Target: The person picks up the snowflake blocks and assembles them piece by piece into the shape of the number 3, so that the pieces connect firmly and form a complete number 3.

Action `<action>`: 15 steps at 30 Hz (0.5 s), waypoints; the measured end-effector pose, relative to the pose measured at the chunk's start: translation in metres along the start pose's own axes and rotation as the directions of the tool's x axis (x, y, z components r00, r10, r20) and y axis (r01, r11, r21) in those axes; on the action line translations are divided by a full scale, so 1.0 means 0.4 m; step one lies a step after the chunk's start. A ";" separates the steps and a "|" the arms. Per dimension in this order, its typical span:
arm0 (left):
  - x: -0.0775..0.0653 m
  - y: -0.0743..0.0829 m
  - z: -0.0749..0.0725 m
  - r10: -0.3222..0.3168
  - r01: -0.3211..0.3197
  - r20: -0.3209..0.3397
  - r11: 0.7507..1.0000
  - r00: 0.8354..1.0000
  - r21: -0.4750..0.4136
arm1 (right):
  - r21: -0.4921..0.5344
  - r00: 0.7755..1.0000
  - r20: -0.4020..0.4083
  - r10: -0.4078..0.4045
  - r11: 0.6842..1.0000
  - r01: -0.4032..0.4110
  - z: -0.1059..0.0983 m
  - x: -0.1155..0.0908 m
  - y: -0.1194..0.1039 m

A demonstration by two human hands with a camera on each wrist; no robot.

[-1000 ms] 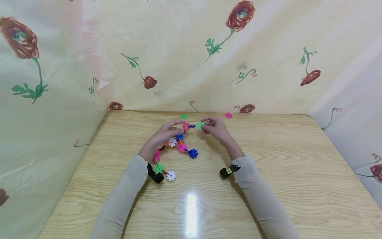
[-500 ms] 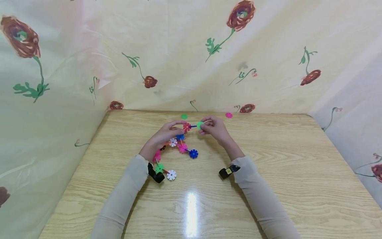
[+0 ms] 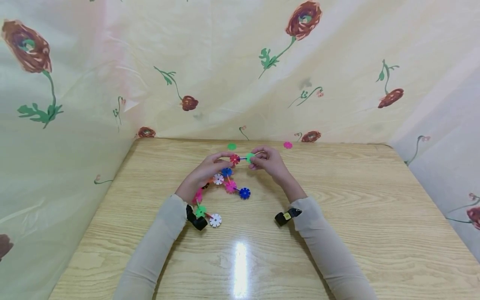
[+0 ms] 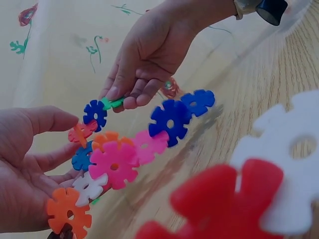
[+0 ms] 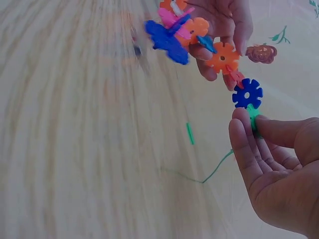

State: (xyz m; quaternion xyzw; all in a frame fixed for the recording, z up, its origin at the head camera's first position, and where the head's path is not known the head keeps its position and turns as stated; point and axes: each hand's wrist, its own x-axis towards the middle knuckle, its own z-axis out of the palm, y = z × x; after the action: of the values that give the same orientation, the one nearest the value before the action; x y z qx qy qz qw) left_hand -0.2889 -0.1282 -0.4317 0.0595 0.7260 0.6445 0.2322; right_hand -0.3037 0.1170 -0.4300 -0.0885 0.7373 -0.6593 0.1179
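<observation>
My left hand (image 3: 205, 170) pinches a red notched plastic disc (image 3: 234, 159) at one end of a chain of interlocking snowflake discs. A dark blue disc (image 5: 247, 93) stands out from the red one. Between thumb and fingers my right hand (image 3: 273, 163) pinches a green disc (image 3: 249, 158), its edge meeting the blue disc in the right wrist view. The chain bends back toward the person, through a light blue disc (image 3: 226, 171), a white disc (image 3: 218, 179) and a pink disc (image 3: 230, 186). Part of it is hidden behind the left hand.
A loose green disc (image 3: 232, 146) and a pink disc (image 3: 288, 145) lie at the back edge of the wooden table (image 3: 356, 216). The chain's near end, a white disc (image 3: 215, 220), is beside the left wrist camera (image 3: 200, 223). Flowered cloth (image 3: 225, 83) hangs behind.
The right hand has shifted slightly left, bringing the green disc closer to the red one. The blue disc between them now shows as a thin edge. The left hand keeps its grip.
</observation>
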 end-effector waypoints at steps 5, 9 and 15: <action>0.000 0.002 0.004 -0.030 0.030 -0.037 1.000 0.999 0.002 | -0.002 1.000 0.001 -0.005 1.000 0.005 0.008 -0.003 -0.004; 0.000 0.005 0.007 -0.047 0.046 -0.071 0.999 0.996 -0.014 | -0.001 1.000 0.003 -0.011 1.000 0.011 0.015 -0.005 -0.007; 0.002 0.007 0.012 -0.033 0.030 -0.091 0.999 0.995 -0.038 | 0.000 1.000 0.001 -0.018 1.000 0.018 0.023 -0.008 -0.010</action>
State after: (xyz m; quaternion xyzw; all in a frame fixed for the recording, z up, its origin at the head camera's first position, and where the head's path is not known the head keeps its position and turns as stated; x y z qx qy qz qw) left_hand -0.2879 -0.1230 -0.4294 0.0141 0.7248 0.6561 0.2096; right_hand -0.2981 0.1086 -0.4267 -0.0952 0.7364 -0.6604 0.1123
